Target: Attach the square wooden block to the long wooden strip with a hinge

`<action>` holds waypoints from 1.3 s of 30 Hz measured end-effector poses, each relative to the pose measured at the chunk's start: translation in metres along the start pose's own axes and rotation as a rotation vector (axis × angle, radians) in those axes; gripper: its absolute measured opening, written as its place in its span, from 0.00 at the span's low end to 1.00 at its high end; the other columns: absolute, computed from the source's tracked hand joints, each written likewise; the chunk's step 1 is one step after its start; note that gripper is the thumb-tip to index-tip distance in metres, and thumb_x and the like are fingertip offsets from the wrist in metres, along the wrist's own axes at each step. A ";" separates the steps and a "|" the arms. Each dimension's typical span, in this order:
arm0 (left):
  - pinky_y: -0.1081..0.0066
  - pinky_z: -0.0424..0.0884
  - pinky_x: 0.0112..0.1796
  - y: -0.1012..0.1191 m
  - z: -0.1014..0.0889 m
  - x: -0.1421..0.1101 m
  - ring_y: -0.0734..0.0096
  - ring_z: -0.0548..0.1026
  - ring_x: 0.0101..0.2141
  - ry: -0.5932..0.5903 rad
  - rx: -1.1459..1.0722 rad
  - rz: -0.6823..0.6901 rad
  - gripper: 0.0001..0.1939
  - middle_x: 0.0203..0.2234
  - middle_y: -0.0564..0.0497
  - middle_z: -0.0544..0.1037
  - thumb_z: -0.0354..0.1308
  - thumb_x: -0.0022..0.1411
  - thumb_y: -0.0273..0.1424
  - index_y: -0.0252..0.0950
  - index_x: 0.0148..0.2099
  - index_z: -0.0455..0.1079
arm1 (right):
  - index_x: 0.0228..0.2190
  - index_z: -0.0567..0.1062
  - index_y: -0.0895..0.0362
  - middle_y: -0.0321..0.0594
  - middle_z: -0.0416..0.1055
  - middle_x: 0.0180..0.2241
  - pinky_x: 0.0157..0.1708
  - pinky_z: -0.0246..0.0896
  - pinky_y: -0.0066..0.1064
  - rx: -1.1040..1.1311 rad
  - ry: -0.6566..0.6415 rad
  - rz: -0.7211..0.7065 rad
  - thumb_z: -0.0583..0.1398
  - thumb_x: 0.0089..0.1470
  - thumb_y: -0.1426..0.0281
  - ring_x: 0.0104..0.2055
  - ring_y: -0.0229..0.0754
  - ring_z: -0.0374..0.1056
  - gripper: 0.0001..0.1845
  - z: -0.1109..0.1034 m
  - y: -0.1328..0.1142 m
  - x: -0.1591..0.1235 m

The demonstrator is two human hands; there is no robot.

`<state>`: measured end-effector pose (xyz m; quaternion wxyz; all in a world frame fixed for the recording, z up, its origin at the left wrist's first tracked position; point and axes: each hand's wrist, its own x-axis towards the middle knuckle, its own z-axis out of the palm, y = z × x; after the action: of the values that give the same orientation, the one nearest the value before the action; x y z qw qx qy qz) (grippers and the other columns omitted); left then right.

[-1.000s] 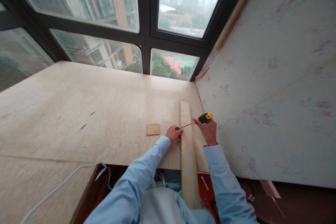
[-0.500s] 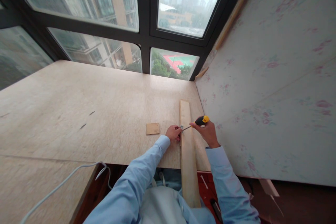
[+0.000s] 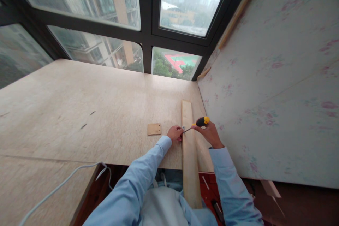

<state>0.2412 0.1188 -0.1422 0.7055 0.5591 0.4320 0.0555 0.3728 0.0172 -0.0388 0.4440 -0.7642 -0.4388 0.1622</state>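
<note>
A long pale wooden board (image 3: 190, 162) lies on the stone ledge and sticks out over its front edge toward my body. My right hand (image 3: 210, 135) is closed on a yellow and black screwdriver (image 3: 202, 121), its shaft slanting down to the left. The screwdriver's tip meets the board's left side, next to a small metal piece (image 3: 183, 128). At that spot my left hand (image 3: 175, 133) has its fingers pinched together against the board's left edge. What those fingers hold, if anything, is too small to make out.
A small wooden block (image 3: 154, 129) with tiny holes lies left of my left hand. A white cable (image 3: 60, 185) crosses the lower left. The papered wall (image 3: 265, 113) rises close on the right. Dark-framed windows (image 3: 147, 35) stand behind the ledge.
The screwdriver's handle and my right hand have turned very slightly, while the tip stays at the same spot. My left hand and the board have not visibly moved.
</note>
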 end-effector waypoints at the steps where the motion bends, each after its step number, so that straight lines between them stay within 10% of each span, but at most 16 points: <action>1: 0.75 0.72 0.25 0.000 0.000 0.000 0.75 0.72 0.20 0.001 0.000 0.000 0.09 0.22 0.52 0.74 0.56 0.63 0.32 0.30 0.40 0.71 | 0.31 0.76 0.57 0.43 0.78 0.31 0.37 0.70 0.41 0.060 -0.038 0.010 0.69 0.36 0.50 0.32 0.48 0.73 0.26 0.000 0.001 0.000; 11: 0.76 0.72 0.24 -0.001 0.000 0.000 0.76 0.71 0.20 -0.008 -0.008 0.012 0.08 0.23 0.52 0.73 0.56 0.63 0.31 0.30 0.39 0.70 | 0.54 0.64 0.50 0.46 0.72 0.53 0.54 0.63 0.46 0.533 -0.325 0.036 0.68 0.46 0.60 0.53 0.46 0.70 0.35 -0.002 -0.006 -0.007; 17: 0.77 0.71 0.23 -0.001 0.000 0.000 0.77 0.71 0.20 -0.012 -0.010 0.009 0.08 0.24 0.52 0.73 0.55 0.63 0.30 0.29 0.40 0.69 | 0.30 0.72 0.56 0.44 0.78 0.30 0.34 0.70 0.38 0.128 0.100 0.049 0.71 0.35 0.53 0.31 0.47 0.73 0.25 0.010 -0.007 -0.004; 22: 0.76 0.72 0.25 -0.002 0.000 0.001 0.76 0.72 0.21 -0.007 -0.014 0.010 0.08 0.24 0.51 0.74 0.55 0.63 0.31 0.30 0.40 0.70 | 0.30 0.70 0.55 0.41 0.76 0.27 0.32 0.68 0.37 0.056 0.234 0.014 0.69 0.36 0.50 0.30 0.46 0.71 0.26 0.029 -0.007 -0.002; 30: 0.76 0.72 0.23 -0.005 0.000 0.004 0.76 0.71 0.19 -0.001 -0.026 0.011 0.08 0.22 0.53 0.73 0.56 0.63 0.31 0.30 0.39 0.70 | 0.54 0.60 0.47 0.44 0.66 0.58 0.59 0.55 0.45 0.591 -0.126 -0.037 0.66 0.49 0.60 0.59 0.44 0.63 0.34 0.015 0.001 -0.016; 34: 0.76 0.72 0.24 -0.006 0.000 0.004 0.76 0.71 0.20 -0.004 -0.034 0.014 0.08 0.21 0.53 0.73 0.57 0.62 0.31 0.30 0.38 0.70 | 0.47 0.67 0.51 0.44 0.76 0.45 0.50 0.65 0.44 0.482 -0.122 0.048 0.68 0.45 0.58 0.48 0.47 0.71 0.29 0.004 0.001 -0.019; 39: 0.75 0.73 0.24 -0.007 0.000 0.004 0.75 0.72 0.19 -0.015 -0.044 0.017 0.08 0.22 0.53 0.74 0.57 0.62 0.31 0.30 0.37 0.70 | 0.28 0.69 0.55 0.38 0.74 0.26 0.32 0.66 0.35 0.014 0.217 0.027 0.71 0.34 0.51 0.29 0.44 0.70 0.26 0.010 -0.005 -0.011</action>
<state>0.2407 0.1188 -0.1504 0.7203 0.5473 0.4208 0.0671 0.3576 0.0151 -0.0415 0.4920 -0.7800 -0.3767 0.0873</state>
